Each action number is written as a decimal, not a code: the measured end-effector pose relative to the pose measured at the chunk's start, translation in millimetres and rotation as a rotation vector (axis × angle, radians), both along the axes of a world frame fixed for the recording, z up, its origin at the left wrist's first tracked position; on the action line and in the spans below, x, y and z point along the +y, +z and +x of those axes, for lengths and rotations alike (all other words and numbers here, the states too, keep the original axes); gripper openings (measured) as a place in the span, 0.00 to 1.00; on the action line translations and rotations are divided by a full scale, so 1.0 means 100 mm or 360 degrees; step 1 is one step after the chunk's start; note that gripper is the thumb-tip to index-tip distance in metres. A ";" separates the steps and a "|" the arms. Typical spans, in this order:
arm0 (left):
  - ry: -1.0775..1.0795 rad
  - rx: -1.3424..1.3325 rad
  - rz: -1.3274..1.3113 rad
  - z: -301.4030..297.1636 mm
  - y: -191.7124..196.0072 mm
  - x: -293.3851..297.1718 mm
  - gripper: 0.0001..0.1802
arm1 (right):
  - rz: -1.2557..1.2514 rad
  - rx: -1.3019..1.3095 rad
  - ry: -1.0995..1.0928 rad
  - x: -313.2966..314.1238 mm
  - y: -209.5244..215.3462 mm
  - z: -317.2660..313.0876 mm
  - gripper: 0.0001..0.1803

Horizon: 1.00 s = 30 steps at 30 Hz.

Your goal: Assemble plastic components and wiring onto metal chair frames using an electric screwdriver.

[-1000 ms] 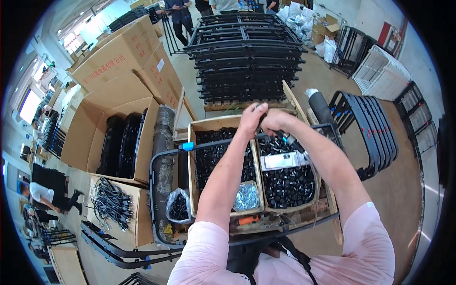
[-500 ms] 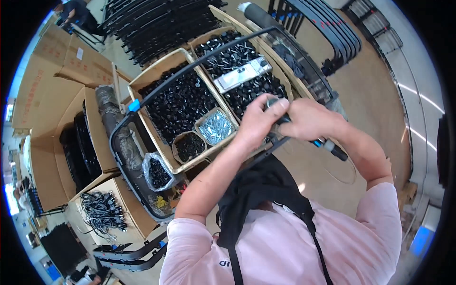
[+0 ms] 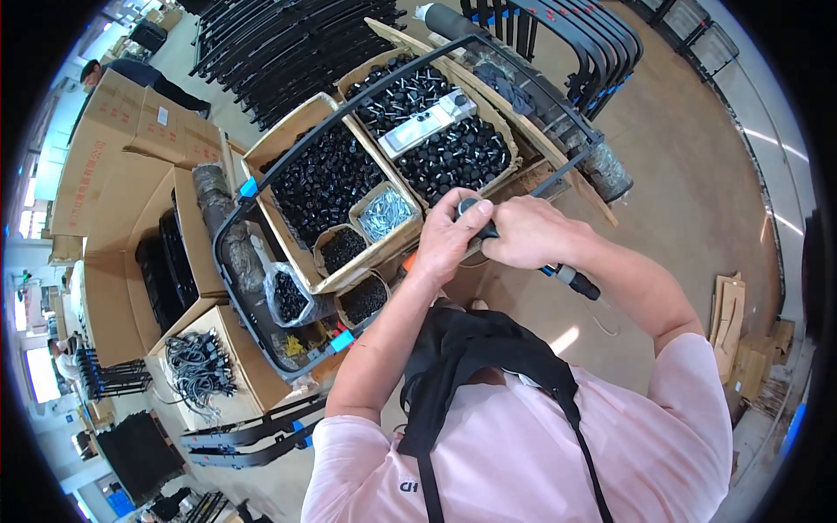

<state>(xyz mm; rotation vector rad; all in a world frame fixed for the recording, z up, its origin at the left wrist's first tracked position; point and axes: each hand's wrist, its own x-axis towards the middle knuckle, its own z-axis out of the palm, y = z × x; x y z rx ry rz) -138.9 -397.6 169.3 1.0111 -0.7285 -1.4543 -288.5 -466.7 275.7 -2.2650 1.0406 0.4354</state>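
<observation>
My left hand [image 3: 446, 237] is closed, its thumb and fingers round a dark knob-like piece with a rounded grey face [image 3: 469, 207]. Right beside it, my right hand [image 3: 534, 231] is wrapped round a dark cylindrical hand tool [image 3: 577, 282] with a blue band, whose rear end sticks out below the fist. Between the two fists a short black part shows; how it joins the piece or tool is hidden. Beyond my hands, a bent black tube frame [image 3: 366, 98] lies across the bins, with blue tape [image 3: 248, 186] on its left side.
Wooden-edged bins hold black caps [image 3: 327, 179] and black-headed bolts [image 3: 458, 161]. A silver metal bar [image 3: 427, 124] lies on the bolts. Small containers hold silver screws [image 3: 385, 215] and dark screws [image 3: 342, 250]. Left stand cartons [image 3: 131, 235] and bundled cables [image 3: 200, 362]. Wrapped rollers [image 3: 602, 170] lie underneath.
Both hands have moved slightly left and nearer my body, still together. The view has shifted, and the near frame bar beside my hands no longer shows. The holds look the same.
</observation>
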 end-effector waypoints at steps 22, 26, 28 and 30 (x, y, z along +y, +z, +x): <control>0.0310 -0.0191 -0.0022 -0.20 -0.16 0.24 0.14 | -0.0051 -0.0220 0.0085 0.17 -0.17 -0.15 0.22; 0.0315 -0.0289 -0.0080 -0.18 -0.27 0.23 0.14 | 0.0007 -0.0072 0.0040 0.16 -0.15 -0.12 0.23; 0.0304 -0.0323 -0.0115 -0.21 -0.32 0.21 0.13 | 0.0003 -0.0048 0.0125 0.09 -0.33 -0.11 0.23; 0.0257 -0.0331 -0.0079 -0.17 -0.33 0.24 0.13 | 0.0066 -0.0104 0.0178 0.15 -0.30 -0.06 0.22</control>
